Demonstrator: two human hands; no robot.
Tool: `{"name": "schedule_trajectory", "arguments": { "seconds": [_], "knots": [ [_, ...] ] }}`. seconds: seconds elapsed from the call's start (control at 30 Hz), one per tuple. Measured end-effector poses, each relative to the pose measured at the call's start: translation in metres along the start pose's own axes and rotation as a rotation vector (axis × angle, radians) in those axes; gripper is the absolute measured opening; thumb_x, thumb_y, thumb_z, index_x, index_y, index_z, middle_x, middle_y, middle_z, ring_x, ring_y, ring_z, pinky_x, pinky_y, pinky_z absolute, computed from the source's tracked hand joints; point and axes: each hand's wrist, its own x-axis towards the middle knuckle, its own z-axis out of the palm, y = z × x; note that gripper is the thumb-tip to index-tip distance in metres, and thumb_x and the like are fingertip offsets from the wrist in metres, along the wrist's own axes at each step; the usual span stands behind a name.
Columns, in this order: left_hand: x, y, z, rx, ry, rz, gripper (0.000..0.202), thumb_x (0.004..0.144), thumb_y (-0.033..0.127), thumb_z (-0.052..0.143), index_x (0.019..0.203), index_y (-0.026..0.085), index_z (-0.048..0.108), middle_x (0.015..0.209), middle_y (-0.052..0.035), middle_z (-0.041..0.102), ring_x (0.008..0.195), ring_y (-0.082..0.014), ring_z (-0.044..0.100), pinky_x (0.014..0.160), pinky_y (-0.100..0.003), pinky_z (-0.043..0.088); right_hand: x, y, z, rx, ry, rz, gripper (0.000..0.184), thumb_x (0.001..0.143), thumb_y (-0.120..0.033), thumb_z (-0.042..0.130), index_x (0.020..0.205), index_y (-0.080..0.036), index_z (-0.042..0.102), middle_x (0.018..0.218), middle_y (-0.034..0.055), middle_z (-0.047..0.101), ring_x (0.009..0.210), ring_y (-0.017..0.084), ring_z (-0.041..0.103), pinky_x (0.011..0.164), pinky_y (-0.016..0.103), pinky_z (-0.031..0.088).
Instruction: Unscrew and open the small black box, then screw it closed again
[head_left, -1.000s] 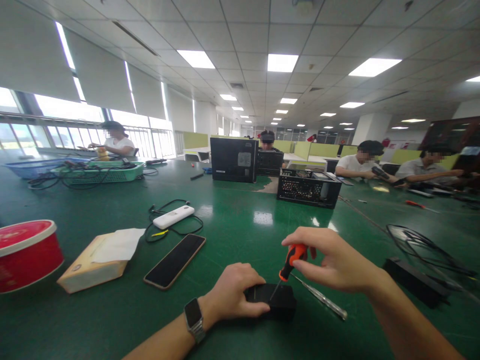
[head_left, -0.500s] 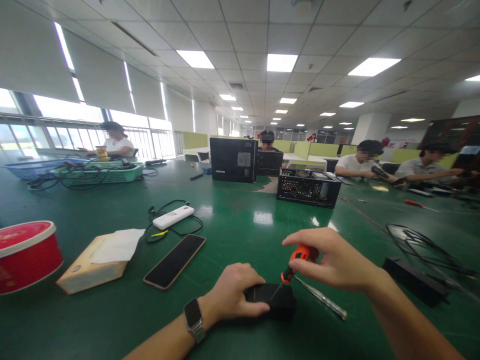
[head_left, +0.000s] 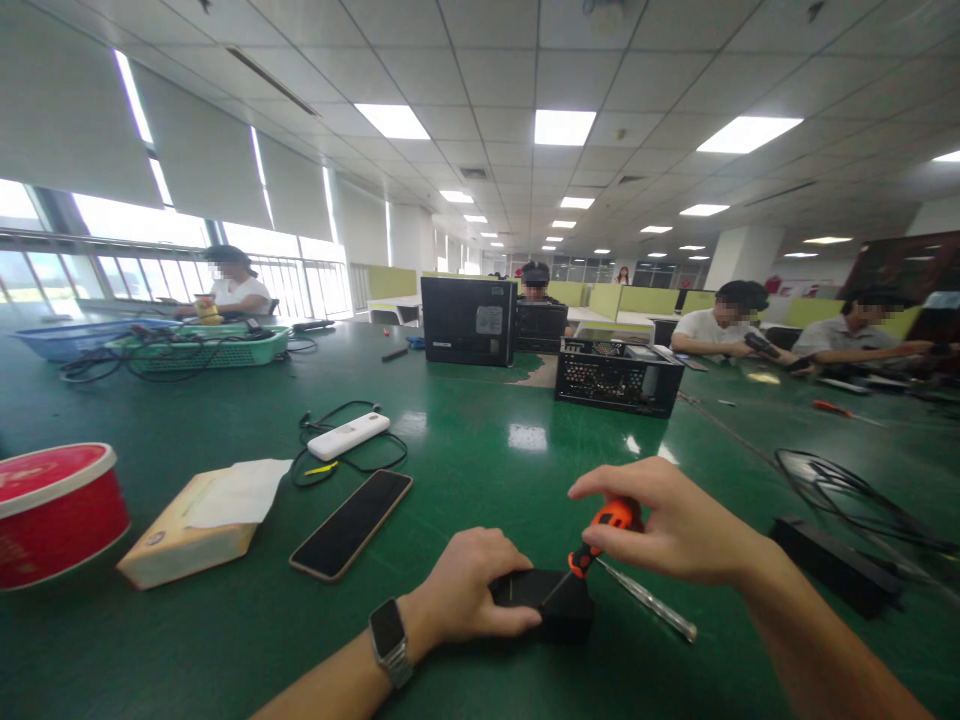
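A black box-shaped block (head_left: 566,605) lies on the green table in front of me. My left hand (head_left: 480,585) grips its left side, thumb along the near edge and fingers over the far one. My right hand (head_left: 660,520) has its thumb and fingers around the orange and black handle of a screwdriver (head_left: 611,520). The screwdriver leans to the right, and its thin shaft reaches down to the top of the block near my left thumb. Just right of the block lies a second, slim screwdriver with a clear handle (head_left: 656,605).
Left of my hands are a smartphone (head_left: 352,525), a white power strip (head_left: 349,436), a tissue pack (head_left: 199,525) and a red tub (head_left: 60,520). A black adapter (head_left: 836,565) with cables lies right. Computer cases (head_left: 469,322) and a green basket (head_left: 259,345) stand farther back; several people sit around.
The screwdriver handle and my right hand have shifted slightly right and down, tilting the screwdriver more. My left hand and the block stay in place.
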Motion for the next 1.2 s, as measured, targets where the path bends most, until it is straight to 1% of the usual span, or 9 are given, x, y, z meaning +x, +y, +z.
{"name": "schedule_trajectory", "arguments": {
  "seconds": [0.17, 0.33, 0.47, 0.63, 0.77, 0.83, 1.0, 1.13, 1.2],
  "knots": [
    [0.0000, 0.0010, -0.0007, 0.010, 0.004, 0.001, 0.048, 0.083, 0.063, 0.058, 0.094, 0.018, 0.072, 0.078, -0.0056, 0.072, 0.070, -0.0190, 0.062, 0.066, -0.028, 0.043, -0.0005, 0.0006, -0.0003, 0.041, 0.025, -0.026, 0.029, 0.083, -0.022, 0.060, 0.112, -0.017, 0.065, 0.090, 0.0036, 0.069, 0.074, 0.014, 0.061, 0.070, 0.025, 0.043],
    [0.0001, 0.0010, -0.0009, 0.009, -0.007, -0.009, 0.048, 0.082, 0.063, 0.059, 0.096, 0.018, 0.073, 0.080, -0.0056, 0.072, 0.072, -0.0195, 0.063, 0.066, -0.028, 0.044, -0.0007, 0.0012, -0.0003, -0.014, -0.002, 0.003, 0.025, 0.086, -0.035, 0.064, 0.104, -0.019, 0.070, 0.069, -0.0006, 0.065, 0.061, 0.013, 0.057, 0.062, 0.025, 0.040],
    [0.0003, -0.0002, -0.0004, 0.004, -0.001, 0.004, 0.047, 0.081, 0.062, 0.060, 0.095, 0.019, 0.073, 0.079, -0.0057, 0.072, 0.071, -0.0196, 0.063, 0.065, -0.028, 0.044, -0.0003, -0.0009, -0.0004, 0.033, 0.018, -0.026, 0.027, 0.085, -0.025, 0.062, 0.111, -0.019, 0.067, 0.090, 0.0039, 0.071, 0.074, 0.015, 0.062, 0.070, 0.026, 0.044],
    [0.0002, -0.0006, -0.0001, 0.007, -0.005, 0.007, 0.047, 0.082, 0.062, 0.059, 0.096, 0.018, 0.073, 0.080, -0.0059, 0.072, 0.071, -0.0193, 0.063, 0.066, -0.028, 0.044, 0.0002, -0.0015, 0.0004, 0.009, 0.013, 0.001, 0.026, 0.085, -0.032, 0.064, 0.108, -0.019, 0.069, 0.077, 0.0011, 0.069, 0.066, 0.014, 0.061, 0.066, 0.026, 0.043],
    [0.0002, -0.0005, -0.0003, 0.011, -0.015, 0.004, 0.047, 0.082, 0.061, 0.059, 0.095, 0.018, 0.073, 0.079, -0.0058, 0.072, 0.071, -0.0191, 0.063, 0.066, -0.028, 0.044, 0.0006, -0.0005, 0.0007, 0.057, 0.013, -0.011, 0.030, 0.084, -0.022, 0.061, 0.114, -0.019, 0.065, 0.092, 0.0031, 0.070, 0.075, 0.014, 0.062, 0.071, 0.026, 0.045],
    [0.0001, -0.0005, -0.0004, 0.009, -0.013, 0.003, 0.047, 0.082, 0.061, 0.060, 0.096, 0.018, 0.073, 0.079, -0.0057, 0.072, 0.071, -0.0190, 0.062, 0.066, -0.028, 0.044, 0.0006, 0.0000, 0.0009, 0.067, 0.014, -0.018, 0.032, 0.084, -0.020, 0.061, 0.115, -0.018, 0.064, 0.091, 0.0025, 0.069, 0.073, 0.014, 0.061, 0.070, 0.025, 0.045],
    [-0.0002, -0.0006, 0.0001, -0.002, -0.014, -0.003, 0.047, 0.082, 0.060, 0.061, 0.097, 0.018, 0.073, 0.080, -0.0056, 0.072, 0.072, -0.0193, 0.063, 0.066, -0.028, 0.044, -0.0002, 0.0013, 0.0017, 0.003, 0.000, 0.014, 0.025, 0.085, -0.035, 0.065, 0.105, -0.020, 0.070, 0.071, -0.0005, 0.066, 0.062, 0.014, 0.058, 0.064, 0.026, 0.042],
    [-0.0005, -0.0002, 0.0000, 0.006, -0.014, -0.006, 0.047, 0.083, 0.061, 0.059, 0.096, 0.018, 0.073, 0.080, -0.0061, 0.071, 0.073, -0.0194, 0.063, 0.067, -0.028, 0.044, -0.0001, 0.0018, 0.0014, 0.063, 0.019, -0.028, 0.028, 0.084, -0.022, 0.062, 0.111, -0.019, 0.066, 0.092, 0.0035, 0.070, 0.071, 0.014, 0.061, 0.068, 0.025, 0.045],
    [-0.0005, 0.0002, -0.0005, 0.006, -0.011, -0.006, 0.047, 0.083, 0.061, 0.059, 0.096, 0.018, 0.073, 0.080, -0.0061, 0.071, 0.073, -0.0193, 0.063, 0.067, -0.028, 0.044, 0.0000, 0.0026, 0.0015, 0.077, 0.026, -0.040, 0.031, 0.083, -0.021, 0.063, 0.113, -0.020, 0.064, 0.091, 0.0031, 0.070, 0.070, 0.013, 0.060, 0.067, 0.024, 0.045]
  ]
}}
